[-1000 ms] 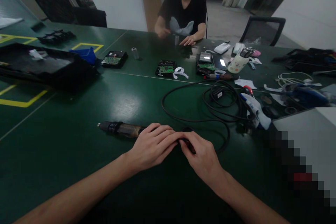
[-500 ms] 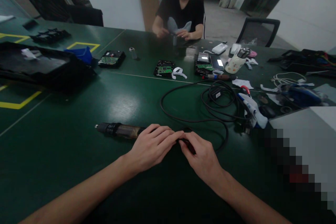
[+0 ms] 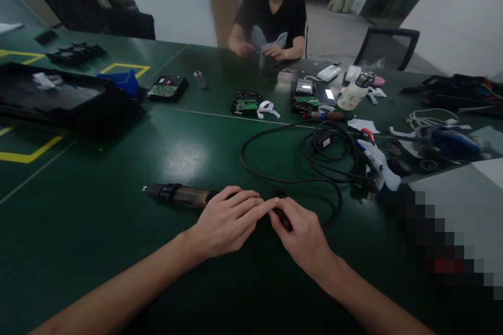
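Observation:
A dark electric screwdriver (image 3: 176, 194) lies flat on the green table (image 3: 98, 220), its tip pointing left. My left hand (image 3: 228, 220) lies over its rear end with fingers curled round the body. My right hand (image 3: 301, 233) pinches the black cable (image 3: 291, 178) where it leaves the tool's back end. The fingertips of both hands touch. The cable loops away to the right in coils.
Across the table a person in a black shirt (image 3: 271, 15) works with both hands. Several hard drives and circuit boards (image 3: 247, 101) lie mid-table. A black tray (image 3: 58, 97) sits at left, a blue bin (image 3: 123, 81) behind it. Tools, a cup (image 3: 353, 94) and white cables clutter the right.
My hands have barely moved on the screwdriver. The person opposite has brought both hands together in front of the chest.

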{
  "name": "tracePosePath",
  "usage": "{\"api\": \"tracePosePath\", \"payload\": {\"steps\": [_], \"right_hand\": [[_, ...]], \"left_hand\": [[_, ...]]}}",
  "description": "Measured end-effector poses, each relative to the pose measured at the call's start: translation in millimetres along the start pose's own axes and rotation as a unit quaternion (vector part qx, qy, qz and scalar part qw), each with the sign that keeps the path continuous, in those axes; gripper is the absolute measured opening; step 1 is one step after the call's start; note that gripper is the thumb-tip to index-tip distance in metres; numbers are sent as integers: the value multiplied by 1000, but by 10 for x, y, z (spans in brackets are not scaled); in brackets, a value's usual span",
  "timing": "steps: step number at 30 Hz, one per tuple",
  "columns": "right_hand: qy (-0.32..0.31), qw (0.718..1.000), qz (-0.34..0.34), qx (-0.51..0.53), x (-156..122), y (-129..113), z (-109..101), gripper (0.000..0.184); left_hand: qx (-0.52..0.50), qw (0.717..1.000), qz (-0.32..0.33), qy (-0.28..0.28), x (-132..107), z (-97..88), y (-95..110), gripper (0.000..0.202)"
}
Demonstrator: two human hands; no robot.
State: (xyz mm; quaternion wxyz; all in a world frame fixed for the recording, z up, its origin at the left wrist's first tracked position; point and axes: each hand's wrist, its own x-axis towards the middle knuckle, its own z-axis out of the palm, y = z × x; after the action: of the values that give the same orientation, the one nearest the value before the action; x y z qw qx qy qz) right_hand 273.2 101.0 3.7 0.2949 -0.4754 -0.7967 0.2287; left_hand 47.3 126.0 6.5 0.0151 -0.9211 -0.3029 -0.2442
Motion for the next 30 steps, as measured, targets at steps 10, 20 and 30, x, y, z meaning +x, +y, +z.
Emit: {"api": "tracePosePath", "payload": {"steps": [10,20,30], "right_hand": [[-2,1000,1,16,-2,1,-7,13],[-4,1000,9,25,0,-15,-17,15],[-10,999,13,29,-5,13,8,15]], "left_hand": [[-2,1000,-8,0,-21,36,-10,56],[-6,1000,-11,-1,-8,11,-5,54],[11,1000,-26,14,4,35,6,52]]}}
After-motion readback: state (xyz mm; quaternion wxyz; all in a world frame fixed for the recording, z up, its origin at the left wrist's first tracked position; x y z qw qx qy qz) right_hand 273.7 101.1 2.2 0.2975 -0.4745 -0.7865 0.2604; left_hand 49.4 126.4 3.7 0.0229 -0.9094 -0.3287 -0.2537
